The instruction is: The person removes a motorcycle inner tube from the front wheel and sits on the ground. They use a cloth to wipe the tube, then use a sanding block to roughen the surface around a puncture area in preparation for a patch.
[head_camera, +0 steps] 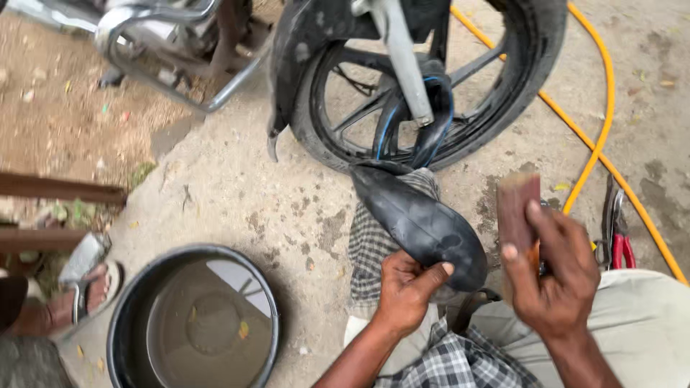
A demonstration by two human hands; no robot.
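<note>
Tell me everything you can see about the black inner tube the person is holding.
The inner tube is black rubber with a dull sheen, and looks partly inflated where it bulges over a checked cloth on the person's lap. The left hand grips its near end, thumb on top. The far end narrows and runs up into the wheel of the motorcycle, looping beside the fork with a thin blue line along it. The right hand holds a brownish block beside it, apparently not touching the tube.

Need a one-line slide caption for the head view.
Left hand grips a black rubber inner tube; right hand holds a brown rectangular block beside it.
</note>
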